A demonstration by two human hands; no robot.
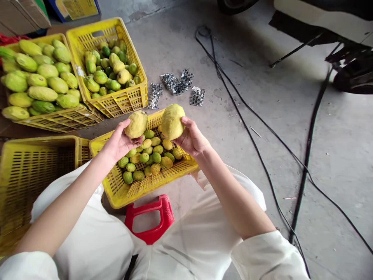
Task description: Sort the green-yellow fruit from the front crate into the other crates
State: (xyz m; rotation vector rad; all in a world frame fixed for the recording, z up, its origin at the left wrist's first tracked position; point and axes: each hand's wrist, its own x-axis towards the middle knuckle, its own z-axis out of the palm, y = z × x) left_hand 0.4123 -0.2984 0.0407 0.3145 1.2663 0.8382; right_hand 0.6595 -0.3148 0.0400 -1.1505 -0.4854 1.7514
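My left hand is closed around a yellow lemon with faint brownish marks. In my right hand is a second, slightly larger yellow lemon, gripped from its right side. Both are held up side by side, a small gap between them, above the far part of a yellow plastic crate. Many smaller green and yellow lemons lie on that crate's floor, some of them hidden behind my hands.
Two yellow crates at the far left hold more lemons. Another yellow crate stands left of my leg. A red stool is between my legs. Silver dotted wrappers and black cables lie on the floor; a parked scooter is far right.
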